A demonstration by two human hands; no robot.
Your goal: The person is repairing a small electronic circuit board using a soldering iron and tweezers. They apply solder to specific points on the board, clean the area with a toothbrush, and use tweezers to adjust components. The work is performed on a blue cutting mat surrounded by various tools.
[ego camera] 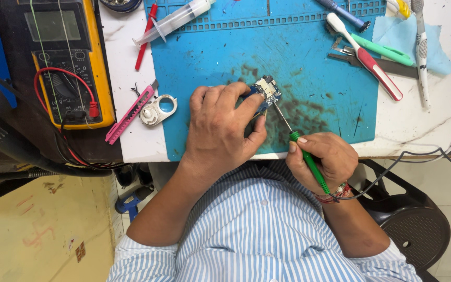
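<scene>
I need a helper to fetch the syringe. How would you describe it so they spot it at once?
Start at the blue work mat on the white table. At the mat's top left corner lies the syringe, slanted across the edge. It is clear plastic, unlike the thin red probe beside it and the pink cutter lower down.

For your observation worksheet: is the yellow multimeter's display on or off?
Off, apparently: the multimeter screen looks blank grey, no digits visible, though glare makes this uncertain.

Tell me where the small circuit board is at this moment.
In the head view, the small circuit board is near the middle of the blue mat, held by the left hand, with the green screwdriver tip touching it from the right.
</scene>
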